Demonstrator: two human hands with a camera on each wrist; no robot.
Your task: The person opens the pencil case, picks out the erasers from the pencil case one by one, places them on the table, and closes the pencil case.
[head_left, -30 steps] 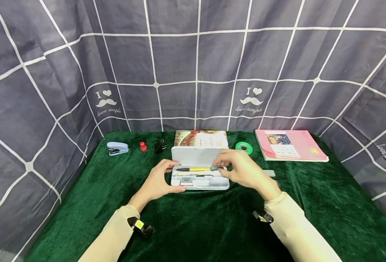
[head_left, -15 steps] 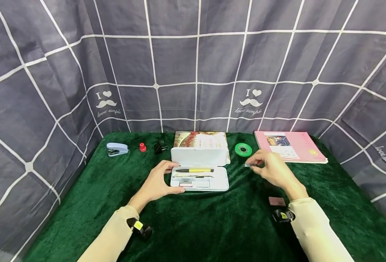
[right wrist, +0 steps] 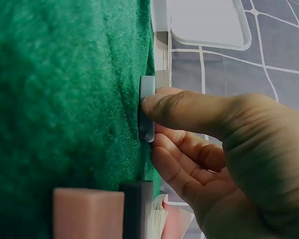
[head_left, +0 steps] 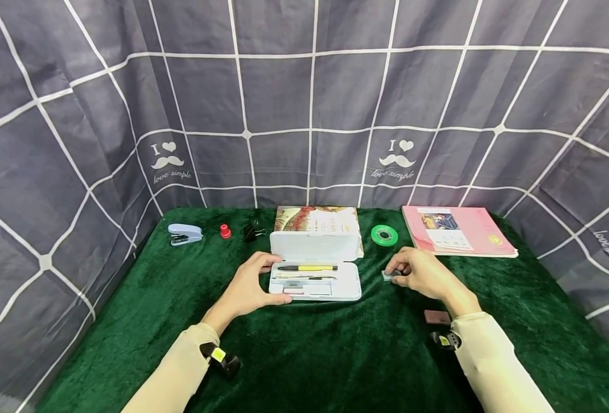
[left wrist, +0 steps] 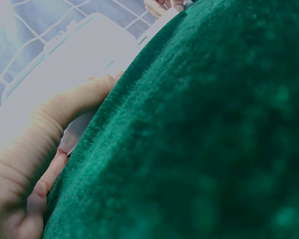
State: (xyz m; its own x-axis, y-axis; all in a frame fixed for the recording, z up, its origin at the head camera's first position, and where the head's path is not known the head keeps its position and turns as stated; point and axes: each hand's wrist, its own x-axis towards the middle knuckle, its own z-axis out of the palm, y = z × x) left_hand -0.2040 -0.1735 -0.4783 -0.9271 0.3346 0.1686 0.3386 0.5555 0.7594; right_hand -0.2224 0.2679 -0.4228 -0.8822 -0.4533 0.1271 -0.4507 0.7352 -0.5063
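Note:
An open white pencil case [head_left: 345,281] lies on the green cloth with its lid [head_left: 314,246] raised. Inside are a yellow-and-black pen [head_left: 309,268], a slimmer pen [head_left: 304,279] and small pale pieces at the front. My left hand [head_left: 249,287] grips the case's left end, thumb along the front edge and fingers round the side. To the right of the case, my right hand [head_left: 423,275] pinches a small flat grey-blue block [right wrist: 147,107] between thumb and fingers, low at the cloth. Its exact kind cannot be told. Most of the block is covered in the head view.
A pink block [head_left: 437,317] lies near my right wrist, with a dark block [right wrist: 135,209] beyond it. Behind are a stapler [head_left: 185,234], a red cap-like piece [head_left: 225,231], a binder clip [head_left: 253,231], a book [head_left: 317,218], green tape [head_left: 384,235] and a pink book [head_left: 459,229].
My right hand has left the pen in the case, moved right and taken hold of the grey-blue block, then shifted slightly nearer me with it. My left hand stays on the case.

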